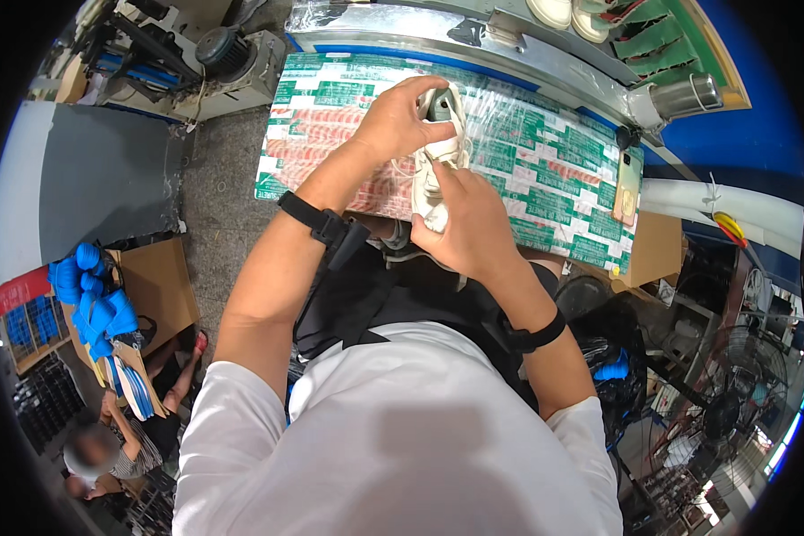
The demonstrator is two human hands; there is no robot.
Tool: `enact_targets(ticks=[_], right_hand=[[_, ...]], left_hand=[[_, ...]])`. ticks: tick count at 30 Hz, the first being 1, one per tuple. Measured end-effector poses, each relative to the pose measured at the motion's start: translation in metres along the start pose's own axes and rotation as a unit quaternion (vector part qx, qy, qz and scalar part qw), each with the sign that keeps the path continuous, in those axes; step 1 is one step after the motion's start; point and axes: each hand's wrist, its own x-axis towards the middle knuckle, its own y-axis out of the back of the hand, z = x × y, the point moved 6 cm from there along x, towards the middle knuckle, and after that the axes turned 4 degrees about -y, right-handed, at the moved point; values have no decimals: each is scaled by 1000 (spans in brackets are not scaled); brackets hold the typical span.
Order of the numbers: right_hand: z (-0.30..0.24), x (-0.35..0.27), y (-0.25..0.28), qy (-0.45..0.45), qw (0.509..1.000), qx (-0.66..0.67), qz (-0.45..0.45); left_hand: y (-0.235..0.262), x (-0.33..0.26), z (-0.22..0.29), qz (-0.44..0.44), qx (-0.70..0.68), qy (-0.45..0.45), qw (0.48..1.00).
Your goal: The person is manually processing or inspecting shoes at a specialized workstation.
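Note:
A cream-white lace-up shoe (431, 211) rests on the tape-covered worktop (545, 170), its opening toward the far side and its toe toward me. Inside the opening shows a grey-green insole or lining (439, 105). My left hand (400, 121) is closed around the collar at the heel end, fingers on the far rim and thumb across the opening. On the near right side, my right hand (466, 219) grips the shoe around the laces and forefoot, with a finger up by the tongue. My hands cover parts of the upper and laces.
A phone (628, 188) lies at the worktop's right edge. Behind runs a metal rail (393, 25), with a metal cylinder (688, 96) and a rack of shoes (639, 40). A motor (223, 54) stands far left, a box of blue pieces (165, 286) left, a fan (724, 411) right. Another person sits lower left.

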Motion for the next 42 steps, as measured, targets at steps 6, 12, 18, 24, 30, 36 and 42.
enact_targets(ticks=[6, 12, 18, 24, 30, 36, 42], right_hand=[[-3, 8, 12, -7, 999, 34, -30], [0, 16, 8, -30, 998, 29, -45], [22, -16, 16, -114, 965, 226, -69], [-5, 9, -1, -26, 994, 106, -13], [10, -30, 18, -40, 982, 177, -51], [71, -29, 1, -132, 953, 215, 170], [46, -30, -51, -126, 982, 112, 89]], left_hand=[[0, 2, 1, -31, 0, 40, 999], [-2, 3, 0, -25, 22, 14, 999], [1, 5, 1, -34, -32, 14, 999], [-3, 5, -12, -62, -27, 20, 998], [4, 8, -8, -54, -78, 0, 996], [26, -9, -45, -46, -159, 26, 986], [23, -96, -96, 56, -365, 282, 885]])
